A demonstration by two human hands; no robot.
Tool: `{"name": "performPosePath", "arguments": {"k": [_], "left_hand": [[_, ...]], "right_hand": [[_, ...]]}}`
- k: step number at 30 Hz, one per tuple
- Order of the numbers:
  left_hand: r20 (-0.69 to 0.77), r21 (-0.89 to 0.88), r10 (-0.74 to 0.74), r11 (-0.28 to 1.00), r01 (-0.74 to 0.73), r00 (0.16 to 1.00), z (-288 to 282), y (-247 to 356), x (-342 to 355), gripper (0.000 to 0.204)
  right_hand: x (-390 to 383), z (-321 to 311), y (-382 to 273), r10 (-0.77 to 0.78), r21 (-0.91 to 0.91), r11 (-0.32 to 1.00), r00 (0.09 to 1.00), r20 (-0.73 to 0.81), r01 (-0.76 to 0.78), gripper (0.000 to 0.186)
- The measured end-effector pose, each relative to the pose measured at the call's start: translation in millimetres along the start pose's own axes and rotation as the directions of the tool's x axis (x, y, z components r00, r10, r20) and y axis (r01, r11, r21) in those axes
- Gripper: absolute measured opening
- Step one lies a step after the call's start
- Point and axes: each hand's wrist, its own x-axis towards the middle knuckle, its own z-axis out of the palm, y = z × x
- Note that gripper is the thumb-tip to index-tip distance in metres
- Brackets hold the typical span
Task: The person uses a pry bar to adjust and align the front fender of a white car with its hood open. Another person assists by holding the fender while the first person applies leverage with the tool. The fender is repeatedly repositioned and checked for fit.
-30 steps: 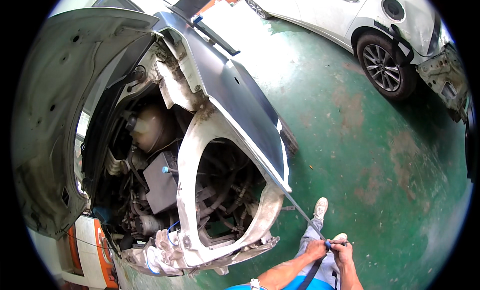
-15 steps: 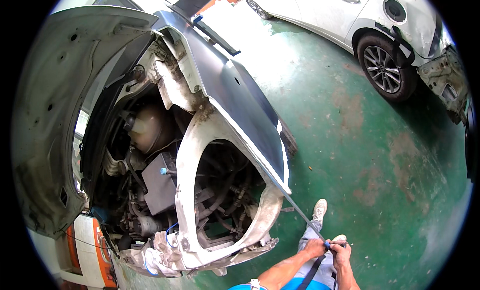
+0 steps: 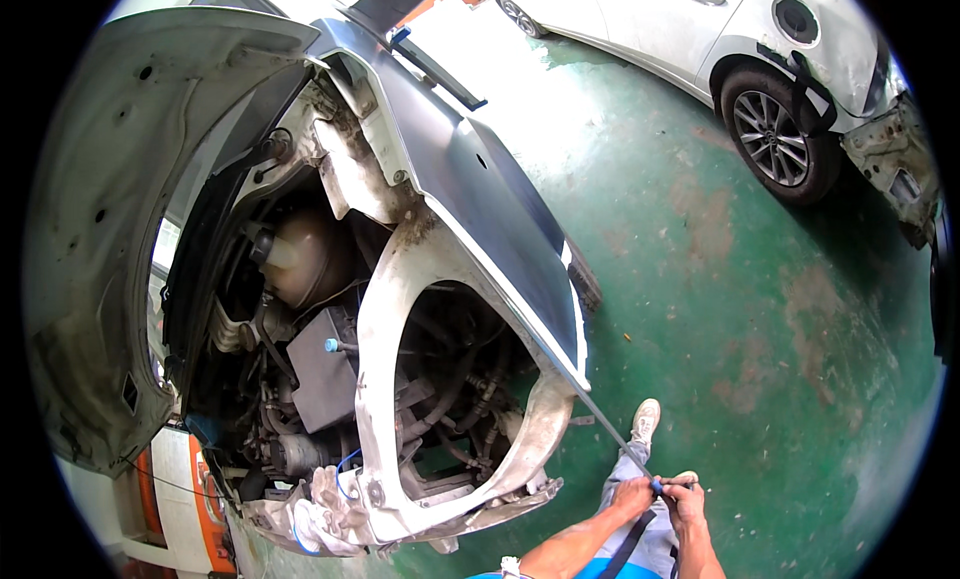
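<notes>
Both my hands are together low in the view, in front of my legs, gripping a long thin grey rod (image 3: 606, 425) with a blue piece at its near end. My left hand (image 3: 630, 498) is closed around it close to the blue piece. Beside it, my right hand (image 3: 686, 503) is closed at the rod's near end, its fingers partly hiding a small dark part. The rod slants up and left to the edge of the dark grey fender (image 3: 500, 249) on a car with its front end taken off. Whether its far end touches the fender, I cannot tell.
The bare pale headlight frame (image 3: 378, 379) and open engine bay lie left of me, with a grey box (image 3: 325, 371) and a round tank (image 3: 305, 254). The raised hood (image 3: 100, 209) stands far left. A white car (image 3: 650, 24) is parked across the green floor (image 3: 700, 309).
The view has shifted slightly, so the car sits a little further right. Both hands keep their grip on the rod, nearly in the same place.
</notes>
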Motion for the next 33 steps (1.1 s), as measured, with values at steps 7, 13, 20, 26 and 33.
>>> {"name": "performPosePath", "arguments": {"k": [7, 13, 20, 26, 33], "left_hand": [[-0.069, 0.04, -0.09, 0.995, 0.093, 0.994, -2, -7, 11, 0.043], [0.011, 0.055, -0.137, 0.989, 0.136, 0.991, 5, -10, 13, 0.039], [0.059, 0.059, -0.111, 0.992, 0.107, 0.992, 5, -15, 18, 0.03], [0.02, 0.052, -0.092, 0.995, 0.091, 0.996, 10, -35, 23, 0.033], [0.05, 0.066, -0.087, 0.994, 0.084, 0.995, 19, -49, 34, 0.022]], "right_hand": [[25, 4, 8, 0.048, 0.015, 0.999, 0.998, 0.036, -0.049, 0.017], [27, 9, 7, 0.07, 0.039, 0.997, 0.998, -0.005, -0.07, 0.019], [36, -4, 24, 0.075, 0.111, 0.991, 0.996, -0.043, -0.07, 0.021], [38, 7, 24, 0.067, 0.078, 0.995, 0.997, -0.023, -0.065, 0.018], [42, 13, 23, 0.055, 0.069, 0.996, 0.998, -0.042, -0.052, 0.018]]}}
